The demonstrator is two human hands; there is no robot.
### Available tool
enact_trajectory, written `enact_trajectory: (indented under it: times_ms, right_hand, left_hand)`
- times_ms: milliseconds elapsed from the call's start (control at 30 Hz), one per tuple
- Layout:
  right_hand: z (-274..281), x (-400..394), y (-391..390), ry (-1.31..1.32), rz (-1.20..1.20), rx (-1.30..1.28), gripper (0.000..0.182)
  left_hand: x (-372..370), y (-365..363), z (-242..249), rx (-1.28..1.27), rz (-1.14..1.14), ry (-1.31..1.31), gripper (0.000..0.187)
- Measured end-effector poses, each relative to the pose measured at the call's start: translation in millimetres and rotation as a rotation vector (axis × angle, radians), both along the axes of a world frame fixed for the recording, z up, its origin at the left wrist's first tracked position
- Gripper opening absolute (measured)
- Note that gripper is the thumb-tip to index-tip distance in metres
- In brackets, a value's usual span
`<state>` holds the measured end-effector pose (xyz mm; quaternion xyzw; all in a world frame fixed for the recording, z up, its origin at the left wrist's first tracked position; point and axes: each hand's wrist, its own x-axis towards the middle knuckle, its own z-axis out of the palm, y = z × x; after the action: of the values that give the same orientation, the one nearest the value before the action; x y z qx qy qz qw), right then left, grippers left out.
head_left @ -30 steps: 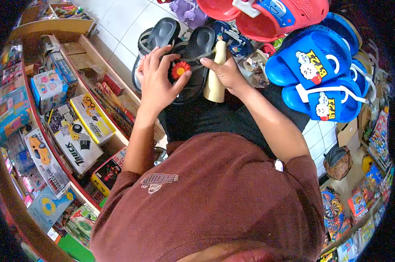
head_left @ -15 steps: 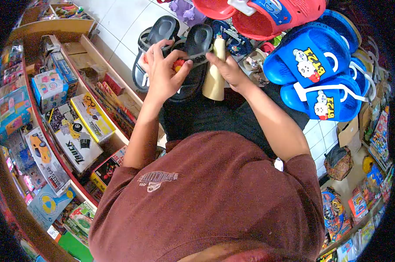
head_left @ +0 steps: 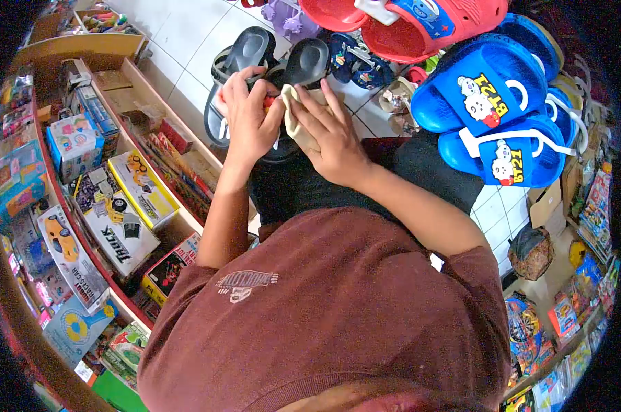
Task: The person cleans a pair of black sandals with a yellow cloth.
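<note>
My left hand (head_left: 247, 123) is closed, its fingertips round a small red-orange piece (head_left: 269, 102) that looks like a flower ornament. Whether that piece is fixed to a sandal is hidden by my fingers. A pale yellow cloth (head_left: 291, 117) lies under the fingers of my right hand (head_left: 334, 141), pressed up against the left fingertips. Just beyond both hands are black sandals, one with a smooth dark footbed (head_left: 307, 60) and another (head_left: 250, 49) to its left.
Blue slippers (head_left: 489, 86) with white straps hang at the right, close to my right forearm. Red clogs (head_left: 420, 31) are at the top. Small dark blue sandals (head_left: 358, 63) lie beyond my right hand. On the left, a wooden shelf (head_left: 166, 110) holds boxed toys, including a truck box (head_left: 115, 220).
My right hand has moved left with the cloth, from hanging it upright beside the black sandal to pressing it at the left fingertips. My left hand has barely shifted.
</note>
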<state>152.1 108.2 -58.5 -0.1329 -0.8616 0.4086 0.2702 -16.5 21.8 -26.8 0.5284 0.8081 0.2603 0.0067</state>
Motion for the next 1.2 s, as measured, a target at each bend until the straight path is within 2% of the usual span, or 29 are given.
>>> enact_trajectory:
  times_ms: [67,133,167,200,267,333,400,467,633,733,767,800,867,967,1067,1200]
  right_hand:
    - [-6,3,6,0.043,0.046,-0.083,0.057]
    - [-11,-4,21,0.241,-0.169,0.01,0.054]
    - [-10,-2,29,0.11,-0.321,0.04,0.054]
    - [-12,-6,36,0.095,-0.461,0.038,0.053]
    - [-16,-16,52,0.117,-0.355,0.034,0.053]
    - [-20,-19,37,0.032,-0.179,-0.137,0.066]
    - [-16,-16,16,0.101,-0.097,-0.16,0.065]
    - [-11,-5,0,-0.02,-0.012,-0.017,0.071]
    - [7,17,-6,-0.051,0.23,-0.035,0.061]
    - [11,21,2,-0.012,0.068,0.053,0.061]
    - [14,16,5,-0.044,-0.122,0.167,0.06]
    - [28,11,8,-0.109,-0.17,0.224,0.054]
    - [24,8,7,-0.201,-0.08,0.328,0.042]
    - [20,17,-8,-0.289,0.123,0.37,0.038]
    - [26,24,-7,-0.259,0.236,0.289,0.035]
    - [16,10,15,-0.179,0.012,0.355,0.029]
  left_hand:
    - [1,-1,1,0.01,-0.002,-0.001,0.016]
    - [-1,-2,0,0.028,0.007,-0.015,0.017]
    - [-3,-4,-1,0.033,-0.001,-0.031,0.017]
    - [-2,-5,-2,0.038,0.002,-0.031,0.018]
    - [-1,-5,-1,0.05,0.01,-0.025,0.018]
    - [0,-3,0,0.08,0.021,-0.036,0.017]
    - [-3,-3,-1,0.13,0.037,-0.055,0.017]
    - [-6,-7,-4,0.156,0.046,-0.06,0.017]
    - [-8,-11,-5,0.19,0.058,-0.071,0.02]
    - [-8,-12,-9,0.203,0.122,-0.043,0.021]
    - [-6,-13,-8,0.206,0.149,-0.035,0.021]
    - [-5,-13,-7,0.208,0.177,-0.027,0.022]
    - [-7,-15,-11,0.223,0.183,-0.066,0.023]
    - [-8,-13,-8,0.199,0.173,-0.081,0.031]
    - [-12,-11,-10,0.243,0.131,-0.15,0.033]
    - [-14,-11,-13,0.218,0.148,-0.117,0.037]
